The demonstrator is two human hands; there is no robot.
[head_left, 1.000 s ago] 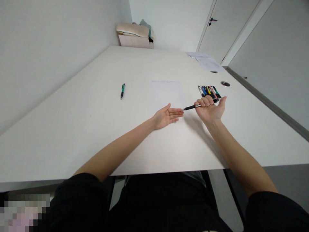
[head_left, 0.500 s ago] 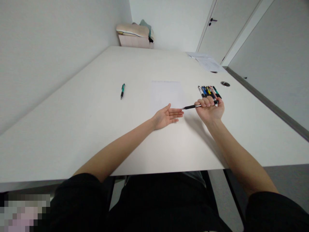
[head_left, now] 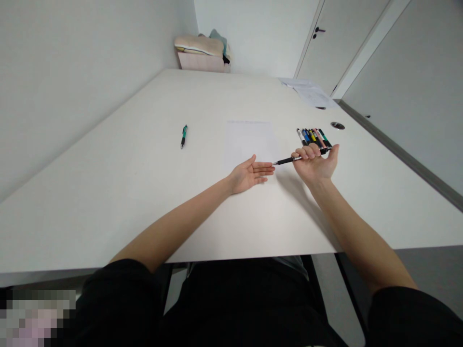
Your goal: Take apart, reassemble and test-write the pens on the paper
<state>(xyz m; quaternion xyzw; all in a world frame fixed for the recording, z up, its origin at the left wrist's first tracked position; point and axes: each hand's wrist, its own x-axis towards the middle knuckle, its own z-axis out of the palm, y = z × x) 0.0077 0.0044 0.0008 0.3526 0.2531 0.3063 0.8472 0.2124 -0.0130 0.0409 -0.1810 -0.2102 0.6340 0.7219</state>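
My right hand (head_left: 314, 164) has its fingers wrapped round a black ballpoint pen (head_left: 285, 161), palm turned up. The thumb is raised off the pen's rear end. The pen's tip points left and meets, or nearly meets, the fingertips of my left hand (head_left: 249, 176). That left hand lies open, palm up, over the near edge of a sheet of white paper (head_left: 250, 137). Just beyond my right hand several pens (head_left: 313, 137) lie side by side in a row. A green and black pen (head_left: 184, 137) lies alone on the left.
The white table (head_left: 119, 193) fills most of the view. Loose papers (head_left: 313, 91) lie at its far right, near a round cable hole (head_left: 337, 126). A box with folded cloth (head_left: 200, 46) stands beyond the far edge. A wall runs along the left.
My right thumb has lifted away from the pen's rear end and now points up. The pen and my left hand have hardly moved.
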